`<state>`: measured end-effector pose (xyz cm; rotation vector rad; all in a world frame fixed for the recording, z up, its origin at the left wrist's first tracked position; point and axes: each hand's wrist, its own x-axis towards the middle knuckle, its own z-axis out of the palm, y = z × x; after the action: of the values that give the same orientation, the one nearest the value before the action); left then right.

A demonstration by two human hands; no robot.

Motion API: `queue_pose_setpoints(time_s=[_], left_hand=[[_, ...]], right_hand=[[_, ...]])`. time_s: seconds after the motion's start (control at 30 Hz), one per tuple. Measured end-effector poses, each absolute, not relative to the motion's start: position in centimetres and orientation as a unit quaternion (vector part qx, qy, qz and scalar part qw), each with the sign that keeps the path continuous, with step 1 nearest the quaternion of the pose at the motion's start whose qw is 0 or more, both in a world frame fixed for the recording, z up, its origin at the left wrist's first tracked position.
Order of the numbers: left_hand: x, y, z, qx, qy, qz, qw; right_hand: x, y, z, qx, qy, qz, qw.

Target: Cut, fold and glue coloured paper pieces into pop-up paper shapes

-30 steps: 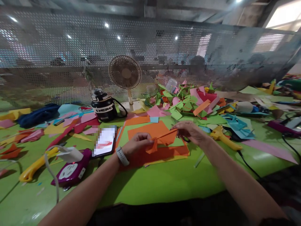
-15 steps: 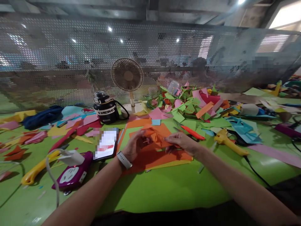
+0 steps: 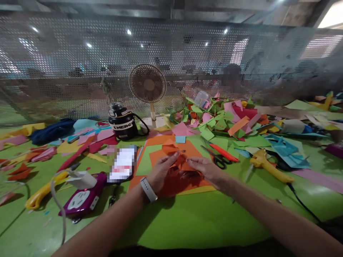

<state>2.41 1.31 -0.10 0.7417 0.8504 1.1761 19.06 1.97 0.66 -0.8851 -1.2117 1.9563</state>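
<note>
A small folded piece of orange paper point(image 3: 182, 162) is held up between both hands, just above the stacked sheets. My left hand point(image 3: 162, 171), with a pale watch band at the wrist, grips its left side between thumb and fingers. My right hand point(image 3: 202, 167) pinches its right edge with thumb and forefinger. Beneath them lie orange sheets point(image 3: 171, 185) with a yellow edge showing at the front and a green sheet point(image 3: 147, 159) to the left. The paper's exact folds are partly hidden by the fingers.
A phone point(image 3: 122, 164), a purple power strip point(image 3: 84, 196) and a yellow glue gun point(image 3: 40, 194) lie left. Black scissors point(image 3: 219, 160), a red cutter point(image 3: 223, 151) and another yellow glue gun point(image 3: 270, 167) are right. Behind stand a bottle point(image 3: 122, 123), a fan point(image 3: 148, 84) and heaped paper scraps point(image 3: 214, 117).
My left hand has turned and moved slightly right, its thumb now pointing up along the paper. My right hand has shifted a little, uncovering the scissors. The whole view has swung slightly left.
</note>
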Motion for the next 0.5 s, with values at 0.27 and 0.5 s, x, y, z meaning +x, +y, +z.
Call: queue_pose_setpoints(time_s=[0.27,0.5], left_hand=[[2.65,0.64,0.15,0.329,0.341,0.539,0.697],[2.57,0.64,0.56,0.340,0.322,0.530,0.707]], right_hand=[[18.54,1.70,0.14,-0.326,-0.465,0.730,0.380],[18.59,1.76,0.41,-0.329,-0.462,0.728,0.385]])
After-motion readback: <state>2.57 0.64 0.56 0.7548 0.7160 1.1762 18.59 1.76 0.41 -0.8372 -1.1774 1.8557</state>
